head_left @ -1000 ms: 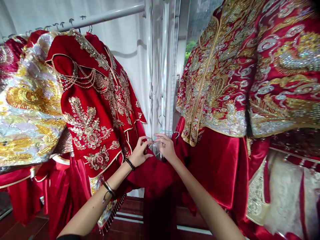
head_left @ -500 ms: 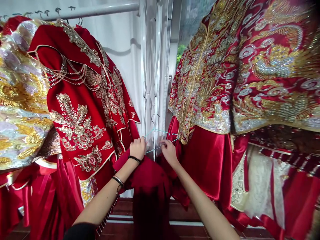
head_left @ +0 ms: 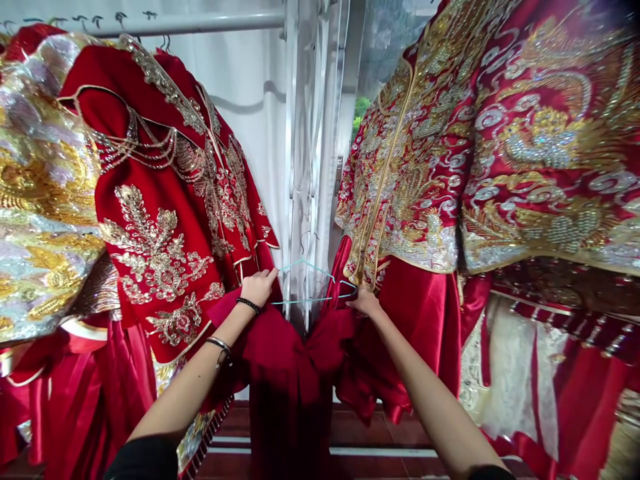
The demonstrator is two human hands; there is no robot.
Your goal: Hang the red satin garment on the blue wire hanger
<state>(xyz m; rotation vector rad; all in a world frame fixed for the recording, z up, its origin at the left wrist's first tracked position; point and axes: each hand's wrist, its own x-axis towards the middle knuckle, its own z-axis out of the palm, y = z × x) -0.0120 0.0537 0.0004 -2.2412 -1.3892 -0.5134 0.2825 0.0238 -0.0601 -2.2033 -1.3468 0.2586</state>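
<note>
A thin teal clothes hanger [head_left: 305, 299] with a metal hook is held upright between my hands, in front of white upright poles. My left hand [head_left: 258, 288] is closed at the hanger's left end, gripping a plain dark red garment [head_left: 290, 363] there. At the right end my right hand [head_left: 364, 303] pinches, thumb and fingers together, by the hanger's corner and the garment's edge. Cloth drapes below the hanger and hangs down between my forearms. Exactly how the cloth sits on the hanger's ends is hidden by my fingers.
A red jacket with silver beading [head_left: 160, 233] hangs close on the left from a white rail [head_left: 220, 23]. Gold-embroidered red jackets [head_left: 400, 173] hang on the right over red satin skirts [head_left: 425, 320]. White curtain cloth [head_left: 240, 127] lies behind.
My hands have moved apart, the left one leftward and the right one rightward and slightly down. The garment's top is spread wider below the hanger.
</note>
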